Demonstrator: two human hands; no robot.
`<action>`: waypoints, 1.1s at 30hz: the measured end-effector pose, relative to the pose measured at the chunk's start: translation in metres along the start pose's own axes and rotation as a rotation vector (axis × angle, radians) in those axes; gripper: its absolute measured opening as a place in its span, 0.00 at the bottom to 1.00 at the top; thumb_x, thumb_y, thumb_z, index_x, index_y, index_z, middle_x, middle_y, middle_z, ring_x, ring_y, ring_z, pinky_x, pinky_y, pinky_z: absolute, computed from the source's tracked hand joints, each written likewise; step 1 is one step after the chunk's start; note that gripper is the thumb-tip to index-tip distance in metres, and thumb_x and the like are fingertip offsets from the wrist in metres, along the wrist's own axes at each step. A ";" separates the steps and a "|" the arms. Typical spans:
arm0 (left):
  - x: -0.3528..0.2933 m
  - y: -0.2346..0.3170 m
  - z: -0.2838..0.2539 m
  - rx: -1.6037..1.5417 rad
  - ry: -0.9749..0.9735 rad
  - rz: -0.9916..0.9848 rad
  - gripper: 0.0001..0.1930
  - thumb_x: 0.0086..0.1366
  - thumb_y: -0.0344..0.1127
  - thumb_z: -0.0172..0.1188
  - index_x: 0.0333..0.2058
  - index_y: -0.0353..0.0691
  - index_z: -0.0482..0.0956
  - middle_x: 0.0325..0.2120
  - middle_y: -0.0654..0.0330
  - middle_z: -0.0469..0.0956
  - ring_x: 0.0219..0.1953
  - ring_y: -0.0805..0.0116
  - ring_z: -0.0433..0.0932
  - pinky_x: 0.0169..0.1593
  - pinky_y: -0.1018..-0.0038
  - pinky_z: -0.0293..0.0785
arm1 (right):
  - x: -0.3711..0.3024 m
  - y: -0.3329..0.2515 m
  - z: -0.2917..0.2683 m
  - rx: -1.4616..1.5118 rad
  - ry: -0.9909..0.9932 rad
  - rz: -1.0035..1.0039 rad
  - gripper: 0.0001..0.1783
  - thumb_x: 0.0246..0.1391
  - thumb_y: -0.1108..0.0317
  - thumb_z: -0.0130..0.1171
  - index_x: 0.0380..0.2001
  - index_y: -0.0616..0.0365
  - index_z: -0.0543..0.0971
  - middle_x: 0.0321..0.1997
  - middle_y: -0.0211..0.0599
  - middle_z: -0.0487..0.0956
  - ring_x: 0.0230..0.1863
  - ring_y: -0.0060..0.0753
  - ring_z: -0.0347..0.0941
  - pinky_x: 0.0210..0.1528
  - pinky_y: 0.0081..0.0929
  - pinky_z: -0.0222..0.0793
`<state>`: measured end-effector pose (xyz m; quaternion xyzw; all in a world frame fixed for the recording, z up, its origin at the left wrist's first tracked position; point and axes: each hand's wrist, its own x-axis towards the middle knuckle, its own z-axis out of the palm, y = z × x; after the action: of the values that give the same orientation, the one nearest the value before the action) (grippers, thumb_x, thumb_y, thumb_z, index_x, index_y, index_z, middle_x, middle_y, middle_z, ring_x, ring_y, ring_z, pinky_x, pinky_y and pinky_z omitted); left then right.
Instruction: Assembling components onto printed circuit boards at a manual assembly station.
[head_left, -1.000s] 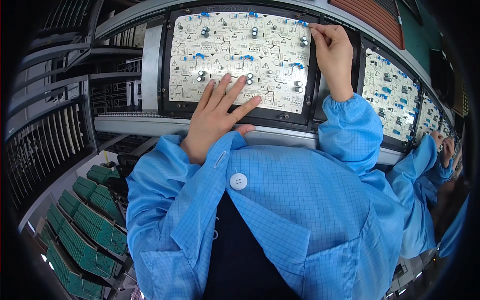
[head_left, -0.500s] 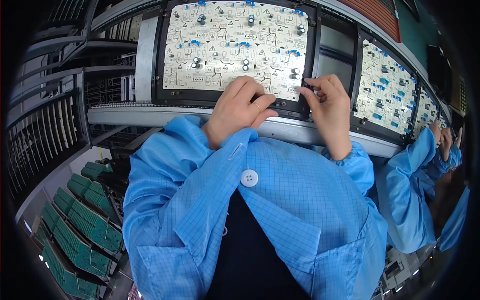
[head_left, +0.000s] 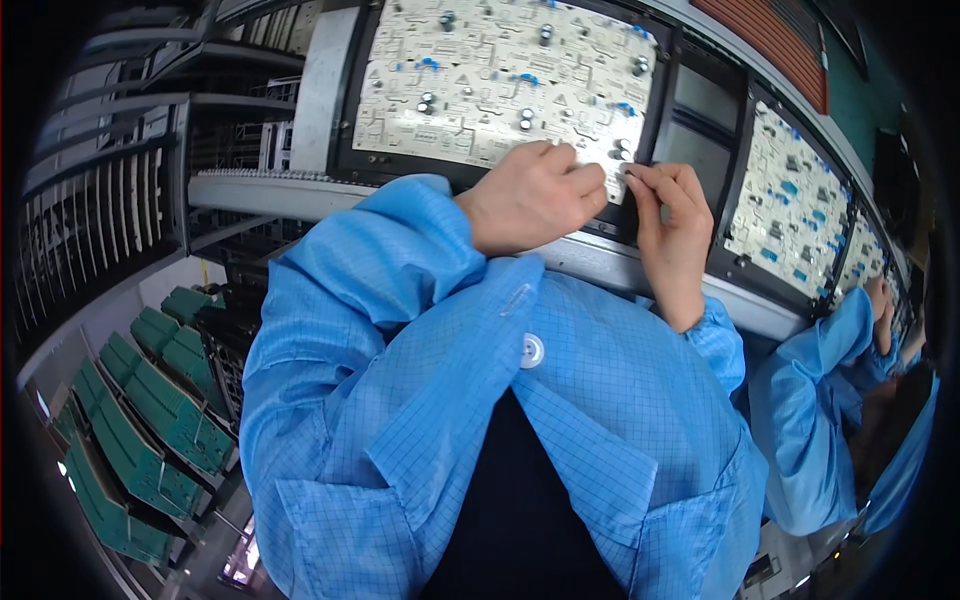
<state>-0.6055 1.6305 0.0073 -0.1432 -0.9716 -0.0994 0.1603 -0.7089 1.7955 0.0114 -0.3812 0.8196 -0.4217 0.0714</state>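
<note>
Left hand [head_left: 540, 198] and right hand [head_left: 676, 212] flank one corner of one PCB [head_left: 485, 85]

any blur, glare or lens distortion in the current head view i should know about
Head view: the pale circuit board looks smeared, so its fine markings are hard to make out; head view: a bright sheen lies on it just beyond the left hand; head view: the fisheye lens bows the front metal rail, and the corners go black.

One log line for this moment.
left hand: curled over lower edge of white circuit board | right hand: pinched near board's lower-right corner, held item unclear | farther right: second board, co-worker's hand
</note>
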 end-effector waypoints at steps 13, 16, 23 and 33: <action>-0.097 -0.014 -0.053 0.040 0.393 -0.932 0.12 0.52 0.26 0.64 0.37 0.38 0.81 0.34 0.55 0.78 0.42 0.54 0.73 0.47 0.66 0.69 | 0.007 -0.023 -0.003 0.062 -0.096 -0.121 0.09 0.56 0.81 0.52 0.39 0.64 0.78 0.32 0.40 0.76 0.34 0.30 0.72 0.39 0.23 0.66; -0.110 -0.023 -0.046 0.020 0.399 -0.901 0.07 0.52 0.28 0.65 0.31 0.37 0.81 0.30 0.57 0.78 0.37 0.56 0.74 0.40 0.66 0.72 | 0.012 -0.034 0.004 0.072 -0.232 -0.152 0.09 0.56 0.82 0.52 0.39 0.64 0.77 0.35 0.43 0.77 0.39 0.35 0.74 0.43 0.24 0.67; -0.109 -0.030 -0.030 0.051 0.496 -0.931 0.03 0.52 0.28 0.64 0.27 0.38 0.81 0.26 0.59 0.78 0.30 0.58 0.75 0.35 0.67 0.73 | 0.015 -0.033 0.014 0.064 -0.305 -0.200 0.09 0.54 0.83 0.52 0.37 0.64 0.78 0.37 0.42 0.78 0.40 0.39 0.73 0.46 0.28 0.67; -0.134 -0.094 -0.070 -0.291 0.221 -0.736 0.12 0.52 0.19 0.60 0.35 0.38 0.82 0.38 0.60 0.79 0.43 0.61 0.76 0.46 0.71 0.72 | 0.015 -0.031 0.015 0.088 -0.290 -0.138 0.11 0.53 0.84 0.51 0.37 0.63 0.79 0.38 0.42 0.79 0.43 0.39 0.73 0.49 0.28 0.66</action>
<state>-0.4933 1.4922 0.0127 0.2043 -0.9106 -0.3013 0.1955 -0.6947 1.7647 0.0281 -0.4900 0.7532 -0.4019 0.1763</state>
